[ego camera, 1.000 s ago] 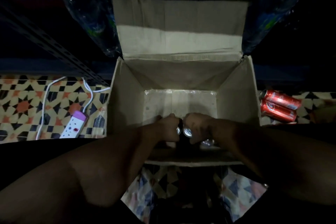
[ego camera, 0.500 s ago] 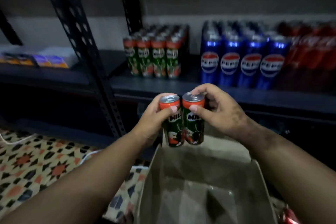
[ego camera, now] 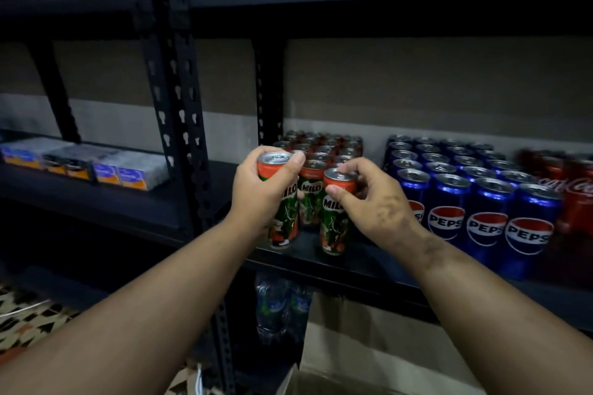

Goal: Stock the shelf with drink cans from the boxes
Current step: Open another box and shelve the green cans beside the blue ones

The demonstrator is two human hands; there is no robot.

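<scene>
Milo cans fill both hands: the left hand (ego camera: pixel 256 192) grips one can (ego camera: pixel 282 202) round its upper body, tilted slightly, its base at or just above the shelf (ego camera: pixel 369 263) front; contact is hard to tell. The right hand (ego camera: pixel 369 202) pinches a second can (ego camera: pixel 335 212) near its rim, upright on the shelf edge. Behind them stand more Milo cans (ego camera: pixel 321 151), partly hidden by the hands. Pepsi cans (ego camera: pixel 481 199) stand just beside; red cans (ego camera: pixel 574 189) at the far right are blurred and cut off. A cardboard box (ego camera: pixel 369 359) below is half covered by the right arm.

MILO: green cans (ego camera: pixel 335 212) | PEPSI: blue cans (ego camera: pixel 486 221)
</scene>
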